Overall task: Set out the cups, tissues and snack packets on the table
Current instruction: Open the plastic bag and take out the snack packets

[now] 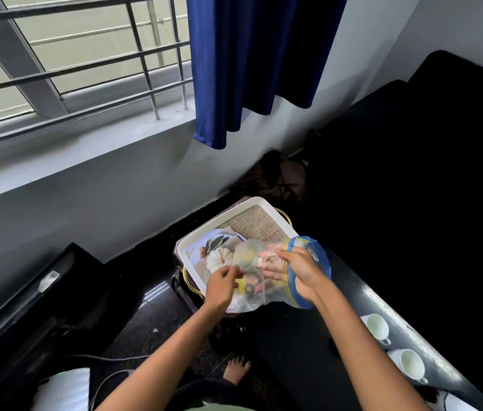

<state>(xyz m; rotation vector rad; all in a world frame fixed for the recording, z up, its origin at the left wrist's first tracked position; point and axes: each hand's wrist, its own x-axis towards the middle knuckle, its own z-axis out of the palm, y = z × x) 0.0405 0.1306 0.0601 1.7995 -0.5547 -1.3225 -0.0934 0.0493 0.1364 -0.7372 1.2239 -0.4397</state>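
The person's bare forearms reached in; the right hand (299, 272) gripped the mouth of a clear zip-top plastic bag (267, 274) of snack packets, the left hand (222, 284) pinching its side, over a white rectangular tray (192, 241). Two white ceramic cups (378, 327) already stood on the black table (353, 295); packets and tissues apparently remained. Room looked tight: wall, dark sofa close by.

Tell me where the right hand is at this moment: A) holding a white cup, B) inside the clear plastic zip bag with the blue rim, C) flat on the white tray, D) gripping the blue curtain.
B: the right hand reaches through the mouth of the clear plastic zip bag with the blue rim, its fingers visible through the film, while the left hand grips the bag's outside.
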